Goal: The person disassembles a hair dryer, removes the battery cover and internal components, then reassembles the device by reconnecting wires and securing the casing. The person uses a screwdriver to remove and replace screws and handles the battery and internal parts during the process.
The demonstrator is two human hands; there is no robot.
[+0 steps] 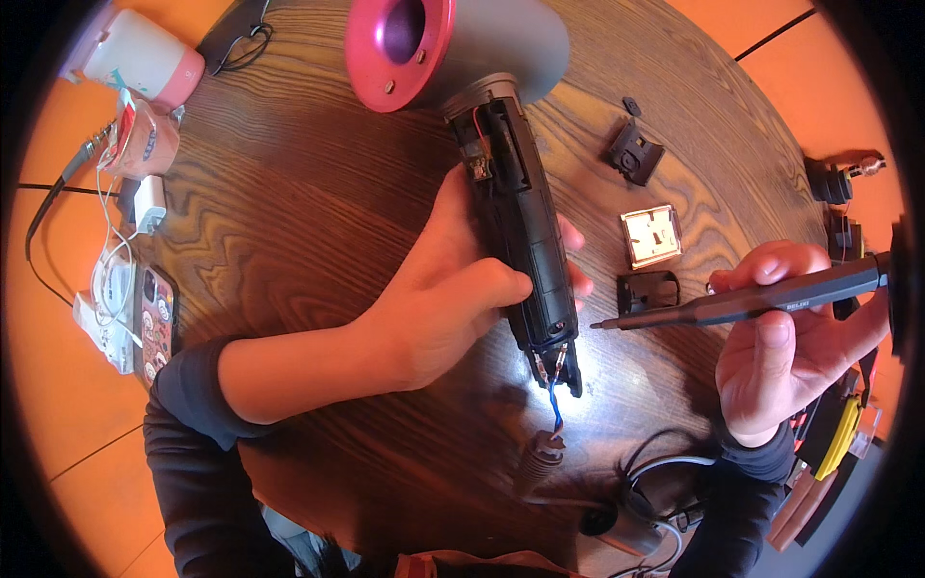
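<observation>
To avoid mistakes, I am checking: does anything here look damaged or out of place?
Yes, the hair dryer: its handle looks uncovered, with a red wire near the top and blue wiring at the bottom exposed. No spill or clear break shows.

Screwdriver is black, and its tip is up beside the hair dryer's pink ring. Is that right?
The tip's place is wrong. In the head view, the black screwdriver has its tip beside the lower end of the opened hair dryer handle, near the blue wire, not the pink ring.
</observation>
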